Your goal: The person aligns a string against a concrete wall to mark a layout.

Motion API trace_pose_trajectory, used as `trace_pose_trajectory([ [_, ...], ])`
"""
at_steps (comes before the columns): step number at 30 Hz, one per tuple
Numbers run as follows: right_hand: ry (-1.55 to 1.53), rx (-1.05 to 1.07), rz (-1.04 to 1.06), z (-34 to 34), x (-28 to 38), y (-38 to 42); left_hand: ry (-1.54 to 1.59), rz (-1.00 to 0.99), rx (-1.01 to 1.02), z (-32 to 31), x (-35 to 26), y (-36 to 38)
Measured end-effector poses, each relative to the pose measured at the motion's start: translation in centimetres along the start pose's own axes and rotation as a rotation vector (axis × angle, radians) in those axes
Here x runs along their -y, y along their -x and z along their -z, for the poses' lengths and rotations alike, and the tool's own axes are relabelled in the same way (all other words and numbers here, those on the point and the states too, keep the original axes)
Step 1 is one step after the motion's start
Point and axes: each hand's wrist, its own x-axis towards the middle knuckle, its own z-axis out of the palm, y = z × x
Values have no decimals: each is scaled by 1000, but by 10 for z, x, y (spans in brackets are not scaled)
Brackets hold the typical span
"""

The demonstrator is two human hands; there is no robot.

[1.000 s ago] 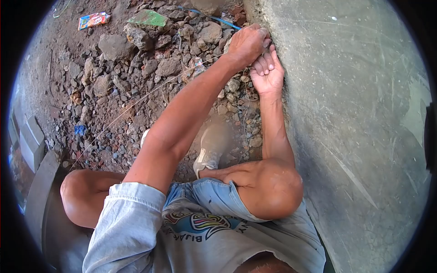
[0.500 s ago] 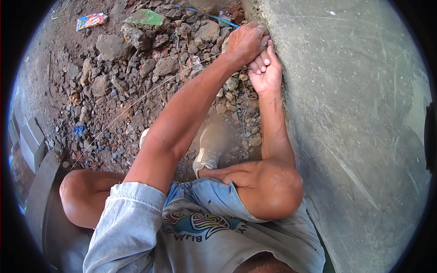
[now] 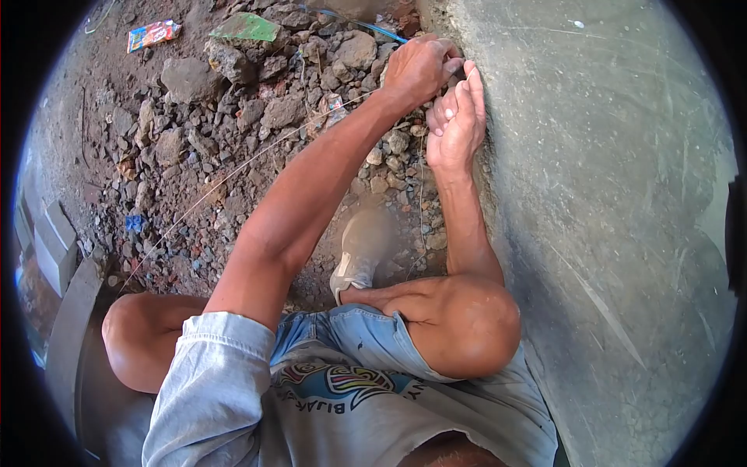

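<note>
My left hand point(image 3: 420, 68) is bent over at the foot of the concrete wall, its fingers closed together. What they grip is hidden. Close below it, my right hand point(image 3: 455, 128) is turned palm up. Some of its fingers curl inward while others point up towards the left fingertips; anything held there is too small to make out. A thin pale string point(image 3: 249, 161) runs taut from the lower left across the rubble and passes behind my left wrist. Near the left knuckles ends a blue strip of cord point(image 3: 373, 29).
Loose stones point(image 3: 191, 80) and gravel cover the ground. A grey concrete surface point(image 3: 607, 171) rises along the right. Litter includes a snack wrapper point(image 3: 154, 36), a green scrap point(image 3: 246, 28) and a blue scrap point(image 3: 134, 223). Grey slabs point(image 3: 70, 335) stand at the lower left, and my shoe point(image 3: 354, 268) rests on the gravel.
My hands have come slightly apart. The right hand has turned and its fingers point further up, while the left has shifted a little up and left.
</note>
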Motion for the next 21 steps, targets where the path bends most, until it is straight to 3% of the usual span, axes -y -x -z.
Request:
trace_pose_trajectory([
  [2,128,-6,-9,-3,3,2,34,-41,-45,-2,4,1],
  [7,1162,48,311,0,7,-22,79,-106,-27,-5,17,-7],
  [9,1401,43,346,-15,17,-18,182,-80,49,-2,19,-10],
  [10,1451,68,196,-30,32,-10,206,-47,91,-1,19,-12],
  [13,1618,81,193,-34,35,-8,215,-86,142,0,25,-18],
  [21,1464,92,309,-21,19,4,360,-31,183,-5,38,-23],
])
